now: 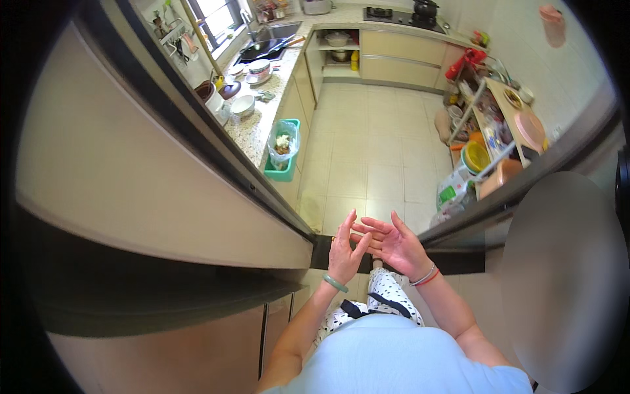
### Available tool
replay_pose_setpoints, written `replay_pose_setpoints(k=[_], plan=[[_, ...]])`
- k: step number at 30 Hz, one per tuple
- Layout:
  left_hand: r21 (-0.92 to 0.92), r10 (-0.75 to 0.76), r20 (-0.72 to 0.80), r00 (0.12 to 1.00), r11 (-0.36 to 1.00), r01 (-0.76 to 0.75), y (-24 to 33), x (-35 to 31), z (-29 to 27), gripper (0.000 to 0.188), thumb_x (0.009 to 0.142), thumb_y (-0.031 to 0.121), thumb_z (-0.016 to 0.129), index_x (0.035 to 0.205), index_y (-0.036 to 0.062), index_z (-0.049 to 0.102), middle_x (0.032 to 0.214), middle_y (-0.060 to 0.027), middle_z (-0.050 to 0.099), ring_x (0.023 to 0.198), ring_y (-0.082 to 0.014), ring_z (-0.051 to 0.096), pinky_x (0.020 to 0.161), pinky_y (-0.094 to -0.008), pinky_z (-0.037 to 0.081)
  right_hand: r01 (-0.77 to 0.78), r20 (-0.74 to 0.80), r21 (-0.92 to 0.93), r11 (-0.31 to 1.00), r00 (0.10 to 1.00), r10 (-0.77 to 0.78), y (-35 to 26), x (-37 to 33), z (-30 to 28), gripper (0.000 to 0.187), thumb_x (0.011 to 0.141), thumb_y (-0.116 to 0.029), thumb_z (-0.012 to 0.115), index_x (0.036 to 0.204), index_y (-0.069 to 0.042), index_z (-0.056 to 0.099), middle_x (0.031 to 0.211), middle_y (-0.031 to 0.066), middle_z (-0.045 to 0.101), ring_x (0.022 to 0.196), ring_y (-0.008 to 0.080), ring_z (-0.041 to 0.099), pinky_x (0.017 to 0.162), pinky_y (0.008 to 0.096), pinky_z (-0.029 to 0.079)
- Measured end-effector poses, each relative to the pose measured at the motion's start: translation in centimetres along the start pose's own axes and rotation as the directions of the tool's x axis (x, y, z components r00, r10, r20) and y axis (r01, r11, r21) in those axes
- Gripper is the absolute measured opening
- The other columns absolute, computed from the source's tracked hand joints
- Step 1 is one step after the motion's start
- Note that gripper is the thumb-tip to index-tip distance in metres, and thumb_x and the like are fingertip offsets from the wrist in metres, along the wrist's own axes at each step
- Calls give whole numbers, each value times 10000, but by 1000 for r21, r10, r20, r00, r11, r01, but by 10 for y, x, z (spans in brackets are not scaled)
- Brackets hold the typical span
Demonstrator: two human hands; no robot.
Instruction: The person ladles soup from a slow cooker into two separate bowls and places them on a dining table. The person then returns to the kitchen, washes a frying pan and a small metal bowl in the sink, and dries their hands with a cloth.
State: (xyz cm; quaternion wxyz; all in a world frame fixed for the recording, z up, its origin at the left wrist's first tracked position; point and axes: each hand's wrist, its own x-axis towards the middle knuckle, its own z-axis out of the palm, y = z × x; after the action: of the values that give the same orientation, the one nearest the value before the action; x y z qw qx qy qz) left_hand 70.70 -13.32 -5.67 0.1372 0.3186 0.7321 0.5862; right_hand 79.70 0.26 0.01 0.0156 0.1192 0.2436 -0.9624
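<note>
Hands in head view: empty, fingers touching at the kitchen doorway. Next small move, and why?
Probably part them and lower them. The left hand and right hand meet fingertip to fingertip, hold nothing, and nothing is close to them; the counter lies well ahead across the tiled floor.

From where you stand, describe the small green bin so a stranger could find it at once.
Follow the speckled stone counter on the left side of the kitchen toward the doorway. The green bin hangs off its front edge, above the tiled floor. It alone is teal, lined with a clear plastic bag holding food scraps.
</note>
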Motion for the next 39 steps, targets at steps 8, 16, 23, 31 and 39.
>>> replay_pose_setpoints(k=[8,16,23,31,39], plan=[[-702,-337,-168,926,700,127,-17,164,3,214,985,176,564,975,-12,666,931,-117,697,941,-217,675,866,-360,542,139,1,-305,942,989,-145,-155,147,-16,405,996,-289,470,1296,-23,529,1351,167,537,1268,261,505,1070,413,403],[-760,-490,-355,796,647,59,-31,269,-33,312,989,183,553,1253,16,544,1184,-125,621,1127,-212,599,952,-370,504,-162,98,-351,922,973,208,-189,315,-8,429,1024,-346,438,1264,-15,566,1299,119,585,1190,226,561,990,362,455],[-819,-607,-486,629,567,-85,-112,370,-91,357,994,161,537,1318,21,487,1220,-144,602,1120,-239,601,941,-379,516,-184,82,-536,824,960,268,-217,486,14,405,1010,-345,490,1225,-24,609,1108,72,690,922,115,650,819,265,511],[-880,-734,-476,484,402,-254,-199,481,-168,472,965,98,564,1381,51,347,1211,-165,566,1090,-299,612,927,-439,536,-213,103,-608,765,934,342,-239,667,46,373,1008,-298,513,1229,-6,584,992,86,701,703,74,630,647,209,529],[-830,-804,-546,235,480,-285,-249,533,-217,651,928,112,622,1459,99,246,1312,-162,464,1140,-289,548,905,-471,539,-128,177,-797,591,885,431,-181,854,126,711,921,-296,663,1425,37,288,853,115,700,524,97,595,465,201,488]])
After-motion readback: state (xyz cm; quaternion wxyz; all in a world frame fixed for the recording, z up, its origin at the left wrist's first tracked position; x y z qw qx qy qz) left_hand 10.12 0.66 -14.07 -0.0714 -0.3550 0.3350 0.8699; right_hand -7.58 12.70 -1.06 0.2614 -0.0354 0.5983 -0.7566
